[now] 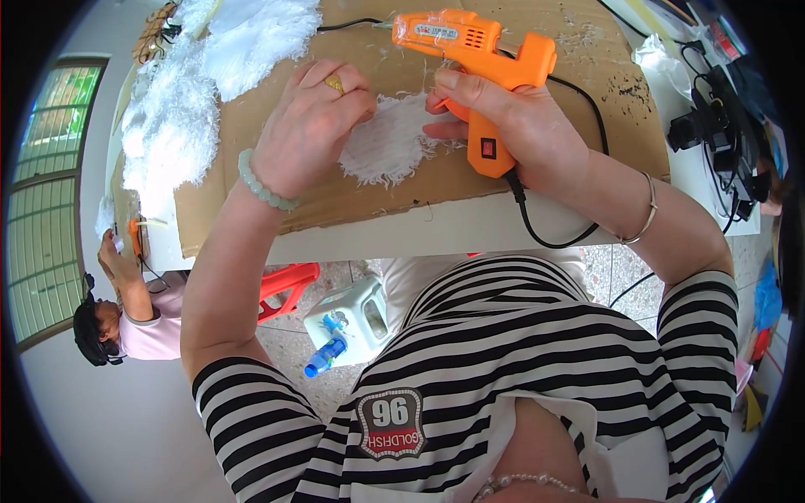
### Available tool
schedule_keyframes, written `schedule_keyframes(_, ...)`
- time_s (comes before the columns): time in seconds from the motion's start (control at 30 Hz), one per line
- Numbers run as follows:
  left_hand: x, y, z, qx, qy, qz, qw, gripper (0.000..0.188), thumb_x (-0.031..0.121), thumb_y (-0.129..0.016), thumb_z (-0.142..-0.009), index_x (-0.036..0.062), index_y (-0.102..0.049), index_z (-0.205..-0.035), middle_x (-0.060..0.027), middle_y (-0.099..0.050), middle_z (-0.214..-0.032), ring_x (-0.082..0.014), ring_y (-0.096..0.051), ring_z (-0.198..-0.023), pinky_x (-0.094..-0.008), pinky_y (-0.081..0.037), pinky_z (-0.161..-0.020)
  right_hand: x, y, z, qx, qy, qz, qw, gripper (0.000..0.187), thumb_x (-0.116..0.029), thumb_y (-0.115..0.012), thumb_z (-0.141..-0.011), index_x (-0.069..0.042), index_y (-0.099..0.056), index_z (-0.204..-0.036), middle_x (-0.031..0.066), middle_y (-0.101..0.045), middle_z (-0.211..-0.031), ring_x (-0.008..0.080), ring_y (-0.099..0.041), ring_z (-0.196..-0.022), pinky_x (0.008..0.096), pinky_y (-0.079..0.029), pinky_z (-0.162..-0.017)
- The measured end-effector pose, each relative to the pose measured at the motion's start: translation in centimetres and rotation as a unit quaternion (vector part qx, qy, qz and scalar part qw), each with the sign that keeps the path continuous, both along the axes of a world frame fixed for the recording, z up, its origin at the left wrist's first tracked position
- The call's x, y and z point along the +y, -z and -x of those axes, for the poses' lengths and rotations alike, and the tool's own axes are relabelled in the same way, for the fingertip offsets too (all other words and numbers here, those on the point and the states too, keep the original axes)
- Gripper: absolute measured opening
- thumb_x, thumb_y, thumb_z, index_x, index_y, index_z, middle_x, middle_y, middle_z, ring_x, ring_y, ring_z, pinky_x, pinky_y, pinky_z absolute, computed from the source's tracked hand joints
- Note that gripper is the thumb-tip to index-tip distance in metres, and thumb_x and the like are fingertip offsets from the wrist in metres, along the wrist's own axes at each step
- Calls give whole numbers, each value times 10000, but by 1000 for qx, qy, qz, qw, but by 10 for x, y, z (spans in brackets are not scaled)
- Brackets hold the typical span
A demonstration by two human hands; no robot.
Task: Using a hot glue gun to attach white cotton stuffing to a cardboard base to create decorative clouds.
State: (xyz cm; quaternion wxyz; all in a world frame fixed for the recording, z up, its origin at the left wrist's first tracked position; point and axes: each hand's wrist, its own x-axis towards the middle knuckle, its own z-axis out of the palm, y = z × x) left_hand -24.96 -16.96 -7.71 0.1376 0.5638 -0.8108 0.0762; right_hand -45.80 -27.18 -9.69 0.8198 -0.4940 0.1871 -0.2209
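Observation:
My right hand (537,126) is wrapped round the handle of an orange hot glue gun (486,50), whose nozzle end points to the left, above the cardboard. A black cord runs from the base of its handle. Under and between my hands lies a small piece of white frayed fabric (390,142) with fringed edges. Curled at the left edge of this fabric is my left hand (314,117), its fingers pressed together; anything pinched in them is hidden. Fine glue strands hang around the gun's front.
Brown cardboard (235,222) covers the white table. Fluffy white material (172,126) is heaped at the left. Black devices and cables (713,126) lie at the right edge. Below stand a white jug (348,314) and a red stool (289,289). Another person (138,310) works at the far left.

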Motion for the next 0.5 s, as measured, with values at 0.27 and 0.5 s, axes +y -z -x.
schedule_keyframes(0.27,10,-4,4,153,-49,18,987,113,55,-642,-739,45,-631,-851,-88,-598,-900,-291,-564,-874,-360,-428,-832,0,2,1,-9,-7,5,1000,284,-266,-620,-880,-42,-570,-1048,64,-593,-938,156,-593,-871,342,-533,-803)
schedule_keyframes(0.5,-3,8,17,162,-84,9,983,110,57,-628,-754,30,-653,-857,-119,-618,-873,-299,-580,-822,-367,-431,-850,0,2,1,-4,-8,6,1000,276,-261,-608,-888,-39,-572,-1050,57,-592,-936,148,-587,-884,344,-533,-811)
